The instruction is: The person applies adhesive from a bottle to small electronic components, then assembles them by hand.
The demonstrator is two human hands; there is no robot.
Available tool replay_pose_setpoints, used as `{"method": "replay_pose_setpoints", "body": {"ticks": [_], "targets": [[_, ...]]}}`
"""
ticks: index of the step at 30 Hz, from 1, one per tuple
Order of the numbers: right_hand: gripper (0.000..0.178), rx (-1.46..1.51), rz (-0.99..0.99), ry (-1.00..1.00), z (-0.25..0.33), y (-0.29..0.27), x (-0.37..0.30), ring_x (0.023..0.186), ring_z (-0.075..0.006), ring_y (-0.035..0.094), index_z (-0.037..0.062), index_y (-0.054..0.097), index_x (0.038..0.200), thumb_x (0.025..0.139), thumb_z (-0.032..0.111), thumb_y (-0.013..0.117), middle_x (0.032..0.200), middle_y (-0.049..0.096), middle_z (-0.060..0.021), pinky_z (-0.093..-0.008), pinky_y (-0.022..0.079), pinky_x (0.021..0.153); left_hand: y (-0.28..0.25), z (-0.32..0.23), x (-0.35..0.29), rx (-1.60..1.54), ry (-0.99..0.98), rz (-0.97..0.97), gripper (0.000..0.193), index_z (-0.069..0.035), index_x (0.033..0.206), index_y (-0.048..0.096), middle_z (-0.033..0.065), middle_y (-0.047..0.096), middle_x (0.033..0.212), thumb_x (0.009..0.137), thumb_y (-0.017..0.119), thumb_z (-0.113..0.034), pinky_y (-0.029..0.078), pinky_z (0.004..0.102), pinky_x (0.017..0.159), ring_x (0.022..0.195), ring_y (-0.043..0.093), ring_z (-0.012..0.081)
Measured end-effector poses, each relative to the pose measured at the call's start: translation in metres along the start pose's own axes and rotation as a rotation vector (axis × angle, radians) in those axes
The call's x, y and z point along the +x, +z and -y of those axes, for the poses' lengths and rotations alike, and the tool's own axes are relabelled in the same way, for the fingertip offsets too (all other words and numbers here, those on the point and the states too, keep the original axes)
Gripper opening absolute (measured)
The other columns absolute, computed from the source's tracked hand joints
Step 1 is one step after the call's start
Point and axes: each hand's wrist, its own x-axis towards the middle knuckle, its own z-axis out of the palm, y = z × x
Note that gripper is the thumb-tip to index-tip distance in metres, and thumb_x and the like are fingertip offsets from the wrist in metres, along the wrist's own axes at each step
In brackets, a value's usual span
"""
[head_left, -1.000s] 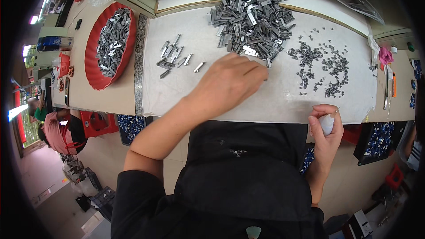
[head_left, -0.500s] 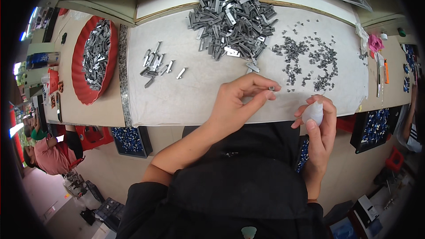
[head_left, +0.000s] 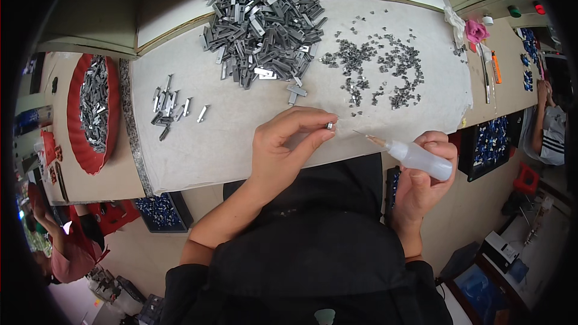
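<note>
Between the thumb and fingers of my left hand [head_left: 278,144] is the end of a small grey metal piece [head_left: 330,126]; most of it is hidden by the fingers. My right hand [head_left: 421,189] is wrapped round a translucent white squeeze bottle [head_left: 426,161] with a thin needle tip [head_left: 362,135]. The bottle lies nearly level, its needle pointing left at the metal piece, with a gap between them. Beyond the hands, many tiny metal clips [head_left: 397,63] are scattered over the white table covering [head_left: 241,123]. A large heap of grey metal channel pieces [head_left: 259,30] lies farther back.
Several loose metal pieces [head_left: 171,108] lie at the left. A red scalloped basin [head_left: 75,126] holds more of them. At the right are an orange-handled tool [head_left: 496,67] and a pink cloth flower [head_left: 476,31]. Dark trays of blue and white parts [head_left: 489,144] sit below table height.
My right hand has turned the bottle from upright to nearly level, bringing its needle into sight, pointing left. My left hand still pinches the metal piece. The whole view has shifted.
</note>
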Motion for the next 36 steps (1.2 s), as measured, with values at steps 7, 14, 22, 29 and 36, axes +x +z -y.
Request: {"method": "replay_pose_setpoints", "body": {"ticks": [7, 14, 22, 29, 36], "targets": [[0.040, -0.288, 0.182, -0.217, 0.0007, -0.0041, -0.0051, 0.076, -0.0159, 0.055, 0.0047, 0.053, 0.089, 0.061, 0.015, 0.079, 0.090, 0.051, -0.0094, -0.0246, 0.045, 0.066, 0.0003, -0.0003, 0.0004, 0.121, 0.070, 0.017, 0.018, 0.004, 0.092, 0.058, 0.0136, 0.060, 0.094, 0.075, 0.058, 0.009, 0.047, 0.0265, 0.075, 0.087, 0.058, 0.0177], [0.042, -0.372, 0.258, -0.265, 0.0013, -0.0022, -0.0056, 0.074, -0.0164, 0.055, 0.0058, 0.054, 0.090, 0.058, 0.013, 0.080, 0.085, 0.050, -0.0076, -0.0244, 0.047, 0.065, -0.0012, 0.0001, 0.0000, 0.148, 0.078, 0.012, 0.017, 0.003, 0.091, 0.059, 0.0131, 0.061, 0.094, 0.074, 0.059, 0.007, 0.046, 0.0265, 0.075, 0.087, 0.058, 0.0180], [0.042, -0.393, 0.276, -0.270, 0.0006, 0.0003, -0.0066, 0.075, -0.0174, 0.056, 0.0064, 0.054, 0.089, 0.057, 0.012, 0.080, 0.087, 0.051, -0.0079, -0.0251, 0.048, 0.064, -0.0015, -0.0004, -0.0001, 0.145, 0.072, 0.013, 0.017, 0.003, 0.090, 0.059, 0.0126, 0.061, 0.093, 0.074, 0.060, 0.007, 0.046, 0.0268, 0.076, 0.087, 0.058, 0.0180], [0.046, -0.454, 0.267, -0.263, 0.0001, 0.0004, -0.0087, 0.074, -0.0142, 0.051, 0.0041, 0.051, 0.086, 0.060, 0.029, 0.079, 0.086, 0.047, -0.0069, -0.0261, 0.043, 0.068, -0.0018, -0.0019, -0.0002, 0.152, 0.070, 0.005, 0.016, 0.003, 0.090, 0.060, 0.0124, 0.062, 0.092, 0.074, 0.060, 0.007, 0.046, 0.0268, 0.076, 0.087, 0.058, 0.0182], [0.045, -0.473, 0.242, -0.240, 0.0027, -0.0031, -0.0076, 0.076, -0.0145, 0.051, 0.0039, 0.050, 0.085, 0.062, 0.029, 0.079, 0.086, 0.047, -0.0075, -0.0255, 0.043, 0.068, 0.0024, -0.0005, 0.0012, 0.154, 0.068, 0.036, 0.017, 0.004, 0.091, 0.059, 0.0121, 0.061, 0.092, 0.074, 0.059, 0.007, 0.046, 0.0265, 0.076, 0.087, 0.058, 0.0177]]}}
